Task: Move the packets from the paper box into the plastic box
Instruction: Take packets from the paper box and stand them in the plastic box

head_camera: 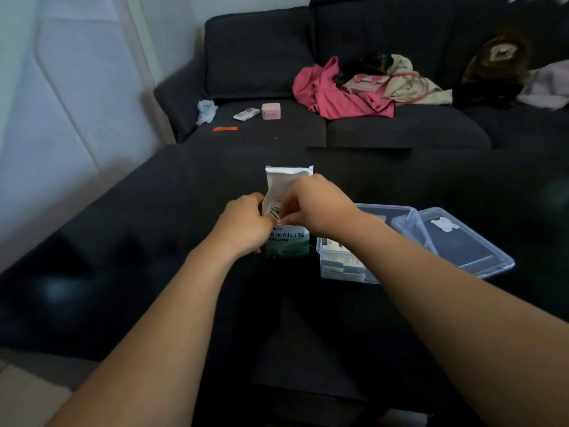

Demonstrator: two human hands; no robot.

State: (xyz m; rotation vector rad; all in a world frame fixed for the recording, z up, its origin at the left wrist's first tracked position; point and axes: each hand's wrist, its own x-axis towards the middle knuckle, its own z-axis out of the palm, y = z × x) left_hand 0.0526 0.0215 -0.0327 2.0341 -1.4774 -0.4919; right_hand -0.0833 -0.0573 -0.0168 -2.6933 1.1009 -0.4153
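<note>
Both of my hands form the grip at the open mouth of the paper box (pixel 288 246), which stands upright on the dark worktop (pixel 154 241). Left hand (pixel 246 224): curled round the left side of the box, steadying it. Right hand (pixel 317 208): fingers bent and pinched on the packets (pixel 274 211) that stick up out of the box mouth, just in front of the raised white flap (pixel 288 180). The packets lie between my two hands, touching the fingertips of both; how many I hold cannot be told.

Progress, as I judge it: partly done. The plastic box (pixel 348 266), clear-walled and just right of the paper box, already holds a stack of packets at its near end. Its far part looks unfilled, though my right forearm hides some of it. The clear lid (pixel 468 241) lies off, right of the plastic box and touching its rim.

Remaining: the pinched packets are not yet free of the paper box and have to cross the short gap rightward into the plastic box. Whether more packets sit lower in the paper box is hidden.
</note>
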